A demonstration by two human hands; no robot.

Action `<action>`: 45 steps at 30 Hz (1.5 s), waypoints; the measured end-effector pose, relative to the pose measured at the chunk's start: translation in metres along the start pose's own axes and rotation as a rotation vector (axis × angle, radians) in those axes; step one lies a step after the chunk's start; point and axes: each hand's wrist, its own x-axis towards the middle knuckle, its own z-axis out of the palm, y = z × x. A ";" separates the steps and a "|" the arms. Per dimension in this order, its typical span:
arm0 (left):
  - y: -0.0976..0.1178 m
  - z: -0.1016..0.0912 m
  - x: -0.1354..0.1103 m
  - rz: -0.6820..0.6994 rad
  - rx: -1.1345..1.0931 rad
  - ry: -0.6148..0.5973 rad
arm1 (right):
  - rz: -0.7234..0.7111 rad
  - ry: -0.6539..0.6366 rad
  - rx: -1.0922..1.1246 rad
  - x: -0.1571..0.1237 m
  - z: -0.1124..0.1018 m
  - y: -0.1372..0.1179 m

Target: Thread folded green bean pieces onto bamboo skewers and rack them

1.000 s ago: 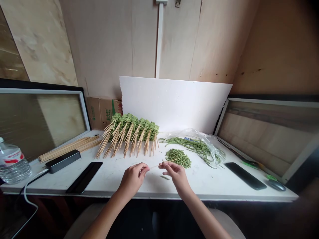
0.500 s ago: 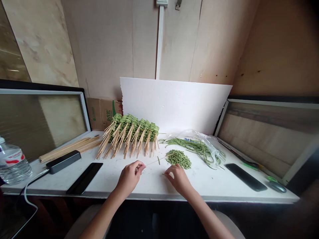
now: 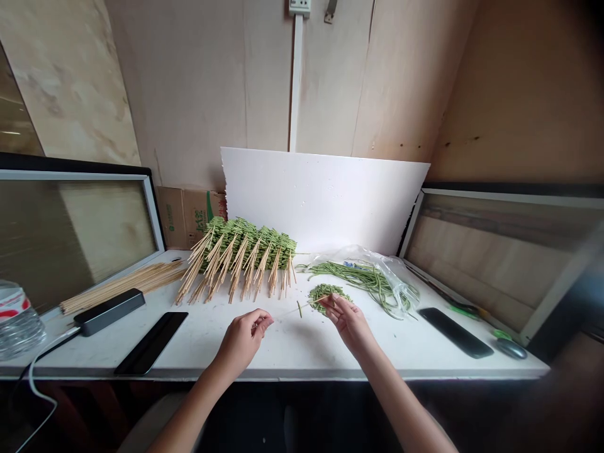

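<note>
Fingers of the left hand pinch the butt of the bamboo skewer. Those of the right hand, just short of the cut-bean pile, seem closed on a bean piece. Hold the skewer steady and pierce the piece centrally.

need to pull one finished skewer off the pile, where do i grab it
Grip the bare stick end, coming from the near edge of the table. The finished skewers lie fanned with sticks pointing toward the person, while the bean ends are stacked tight by the white board.
</note>
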 end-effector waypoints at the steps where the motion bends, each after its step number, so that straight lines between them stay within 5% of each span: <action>1: 0.000 0.000 0.000 -0.001 -0.001 -0.003 | 0.003 -0.010 0.006 -0.001 0.001 0.000; 22: 0.003 -0.002 -0.003 0.109 0.140 0.077 | -0.026 0.040 -0.097 -0.005 0.005 0.009; 31: 0.008 0.013 -0.008 0.180 0.173 0.124 | -0.075 0.035 -0.186 -0.026 0.034 0.027; 39: 0.011 0.019 -0.009 0.125 0.155 0.090 | -0.020 -0.004 -0.227 -0.034 0.043 0.035; 45: -0.008 0.011 -0.003 0.038 0.158 0.040 | 0.050 0.019 -0.216 -0.025 0.031 0.022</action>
